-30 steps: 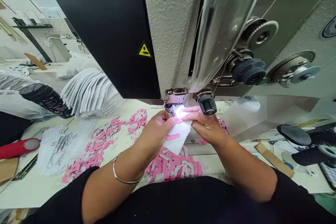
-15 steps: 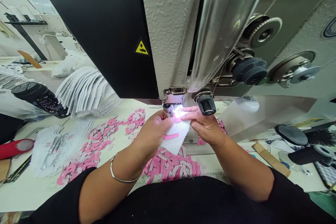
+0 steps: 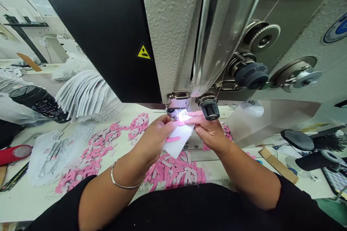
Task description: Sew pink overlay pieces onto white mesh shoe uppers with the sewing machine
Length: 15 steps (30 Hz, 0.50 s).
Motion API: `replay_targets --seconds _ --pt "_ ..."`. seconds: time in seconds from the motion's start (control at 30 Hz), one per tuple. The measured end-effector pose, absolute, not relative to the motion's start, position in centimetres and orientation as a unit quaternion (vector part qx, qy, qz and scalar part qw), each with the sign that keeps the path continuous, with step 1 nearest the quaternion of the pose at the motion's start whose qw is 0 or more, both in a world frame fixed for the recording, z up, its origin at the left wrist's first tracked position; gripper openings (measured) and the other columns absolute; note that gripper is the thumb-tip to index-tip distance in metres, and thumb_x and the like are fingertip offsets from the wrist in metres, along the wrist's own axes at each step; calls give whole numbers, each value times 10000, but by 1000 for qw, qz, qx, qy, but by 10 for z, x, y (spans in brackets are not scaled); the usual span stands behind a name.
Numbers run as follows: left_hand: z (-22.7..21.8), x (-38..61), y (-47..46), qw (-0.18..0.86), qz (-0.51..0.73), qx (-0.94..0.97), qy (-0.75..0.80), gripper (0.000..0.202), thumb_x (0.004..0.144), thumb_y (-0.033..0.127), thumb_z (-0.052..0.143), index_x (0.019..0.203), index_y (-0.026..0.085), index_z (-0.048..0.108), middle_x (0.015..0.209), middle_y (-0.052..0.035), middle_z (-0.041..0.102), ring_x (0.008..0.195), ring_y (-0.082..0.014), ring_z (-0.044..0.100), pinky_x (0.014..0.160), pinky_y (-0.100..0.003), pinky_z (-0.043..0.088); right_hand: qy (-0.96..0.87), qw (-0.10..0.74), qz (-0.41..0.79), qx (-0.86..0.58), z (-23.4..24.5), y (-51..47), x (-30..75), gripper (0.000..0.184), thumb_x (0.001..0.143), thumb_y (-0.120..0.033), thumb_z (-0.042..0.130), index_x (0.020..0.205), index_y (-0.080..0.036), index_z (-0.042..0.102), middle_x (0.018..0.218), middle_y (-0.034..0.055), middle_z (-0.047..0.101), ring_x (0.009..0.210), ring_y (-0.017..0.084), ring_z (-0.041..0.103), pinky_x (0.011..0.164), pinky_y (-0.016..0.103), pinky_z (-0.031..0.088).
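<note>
A white textured fabric piece [image 3: 182,140] lies under the lit needle area [image 3: 173,113] of a sewing machine [image 3: 170,25], its pointed end towards me. One curved pink strip [image 3: 172,139] sits on it, and more pink shows close to the needle. My left hand [image 3: 154,133] pinches the fabric's left edge between thumb and fingers, right beside the presser foot. On the other side, my right hand [image 3: 210,133] grips the right edge, two fingers stretched towards the needle. Bright light washes out the stitching spot, and the fingertips under the fabric are hidden.
Loose pink strips [image 3: 176,171] lie heaped before me, with another pile [image 3: 94,148] to the left. Further left are stacked white fabric pieces [image 3: 88,94], a dark bottle [image 3: 38,103] and tweezers-like metal tools [image 3: 54,149]. A cardboard strip [image 3: 279,166] and black spool-like cylinder [image 3: 316,160] lie right.
The fabric piece has turned slightly, its pointed end swinging to the left. Both hands stay on it by the needle. The whole view has shifted a little.
</note>
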<state>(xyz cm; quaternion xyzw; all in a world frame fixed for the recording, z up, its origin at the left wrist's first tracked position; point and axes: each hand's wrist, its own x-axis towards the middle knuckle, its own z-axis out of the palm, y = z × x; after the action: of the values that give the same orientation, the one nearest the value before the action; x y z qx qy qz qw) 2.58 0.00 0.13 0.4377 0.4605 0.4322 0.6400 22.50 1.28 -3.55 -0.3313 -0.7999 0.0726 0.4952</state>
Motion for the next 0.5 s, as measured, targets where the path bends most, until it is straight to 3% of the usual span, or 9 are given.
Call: replay_targets --seconds 0.3,0.5 --pt "-7 16 11 646 434 445 443 184 766 288 736 896 193 646 742 0 632 602 -129 604 539 -232 466 -802 487 37 -344 -38 10 222 300 917 -143 502 1087 -287 703 1083 37 645 1073 209 602 963 452 493" --pt "-7 3 13 674 435 432 412 225 732 255 794 759 176 585 670 24 585 558 -99 570 505 -198 455 -803 476 -13 -358 -36 5 218 287 913 -155 499 1078 -257 711 1075 54 650 1058 224 601 949 463 501"
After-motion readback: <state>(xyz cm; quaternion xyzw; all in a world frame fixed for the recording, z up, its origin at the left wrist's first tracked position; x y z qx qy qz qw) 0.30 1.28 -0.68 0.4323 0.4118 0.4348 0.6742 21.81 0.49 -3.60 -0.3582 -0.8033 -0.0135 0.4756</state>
